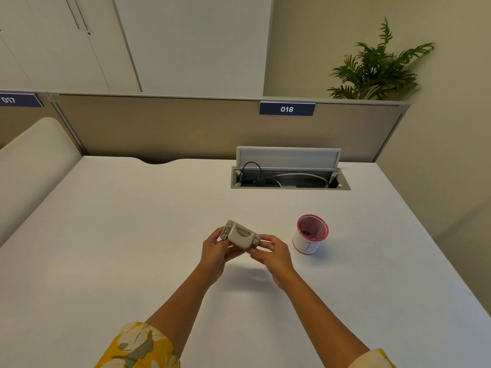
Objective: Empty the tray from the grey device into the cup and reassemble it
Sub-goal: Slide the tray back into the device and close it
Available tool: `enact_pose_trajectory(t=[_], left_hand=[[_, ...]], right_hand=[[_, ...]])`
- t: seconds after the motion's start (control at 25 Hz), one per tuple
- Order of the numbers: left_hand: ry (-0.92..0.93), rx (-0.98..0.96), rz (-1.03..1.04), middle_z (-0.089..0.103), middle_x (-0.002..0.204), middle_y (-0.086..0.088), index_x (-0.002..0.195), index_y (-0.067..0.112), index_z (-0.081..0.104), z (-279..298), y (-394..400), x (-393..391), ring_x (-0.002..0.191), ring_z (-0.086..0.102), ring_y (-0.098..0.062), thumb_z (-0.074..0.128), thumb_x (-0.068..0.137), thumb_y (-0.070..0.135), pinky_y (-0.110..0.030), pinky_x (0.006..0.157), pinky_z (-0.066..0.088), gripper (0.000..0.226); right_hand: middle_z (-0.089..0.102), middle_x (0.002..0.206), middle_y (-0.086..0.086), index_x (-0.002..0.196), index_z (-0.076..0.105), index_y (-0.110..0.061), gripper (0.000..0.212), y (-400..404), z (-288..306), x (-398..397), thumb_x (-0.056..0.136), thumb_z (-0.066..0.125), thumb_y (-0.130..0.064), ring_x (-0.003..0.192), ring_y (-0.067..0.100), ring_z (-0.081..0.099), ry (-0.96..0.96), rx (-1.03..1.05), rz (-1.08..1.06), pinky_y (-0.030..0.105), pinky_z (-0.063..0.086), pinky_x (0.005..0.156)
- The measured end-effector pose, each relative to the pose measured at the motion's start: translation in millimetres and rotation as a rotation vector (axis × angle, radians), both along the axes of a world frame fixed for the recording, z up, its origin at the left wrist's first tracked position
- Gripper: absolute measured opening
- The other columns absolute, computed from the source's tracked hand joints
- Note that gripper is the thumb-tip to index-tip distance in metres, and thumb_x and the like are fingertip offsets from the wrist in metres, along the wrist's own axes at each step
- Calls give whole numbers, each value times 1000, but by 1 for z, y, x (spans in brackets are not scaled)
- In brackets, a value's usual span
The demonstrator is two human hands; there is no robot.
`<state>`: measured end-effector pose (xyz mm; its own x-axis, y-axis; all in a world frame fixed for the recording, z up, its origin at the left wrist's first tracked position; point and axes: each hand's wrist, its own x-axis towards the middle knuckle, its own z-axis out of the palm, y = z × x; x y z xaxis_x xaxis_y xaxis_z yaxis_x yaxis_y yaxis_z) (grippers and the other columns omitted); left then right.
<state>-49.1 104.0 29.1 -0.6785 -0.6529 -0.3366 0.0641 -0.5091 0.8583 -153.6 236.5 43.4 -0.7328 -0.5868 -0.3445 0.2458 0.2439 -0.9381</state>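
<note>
Just below the middle of the frame, the grey device (240, 236) was held above the white bench (132, 235), pinched at its ends: the left hand (216, 252) gripped one end, the right hand (269, 252) the other. That two-ended hold probably steadied the body for working the tray. The cup (310, 235) stood upright just to the right, mouth open, handy for tipping.

grey device (240, 236) held above table (132, 235), cup (310, 235) beside
</note>
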Motion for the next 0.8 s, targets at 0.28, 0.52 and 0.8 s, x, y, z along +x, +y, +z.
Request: enact_pose_trajectory(t=[0.28,0.52,0.8], left_hand=[[24,25,24,76,108,-19,115,7,67,2,-8,1,96,75,-40,60,88,-12,-40,75,65,34],[0,13,-2,74,115,-20,124,9,63,0,-9,0,101,73,-41,58,90,-11,-42,79,64,40],[-17,18,-11,74,115,-20,124,7,64,-5,-17,10,100,74,-40,58,92,-7,-40,79,64,36]], right_hand=[[69,99,-9,103,61,-35,46,-12,6,8,73,82,-7,88,9,69,116,6,-3,17,51,70],[65,99,-8,106,59,-32,45,-18,4,16,76,80,-6,80,7,65,166,48,-49,11,47,62],[71,99,-9,107,62,-36,46,-18,-3,12,71,85,-17,91,9,68,113,49,9,17,50,66]])
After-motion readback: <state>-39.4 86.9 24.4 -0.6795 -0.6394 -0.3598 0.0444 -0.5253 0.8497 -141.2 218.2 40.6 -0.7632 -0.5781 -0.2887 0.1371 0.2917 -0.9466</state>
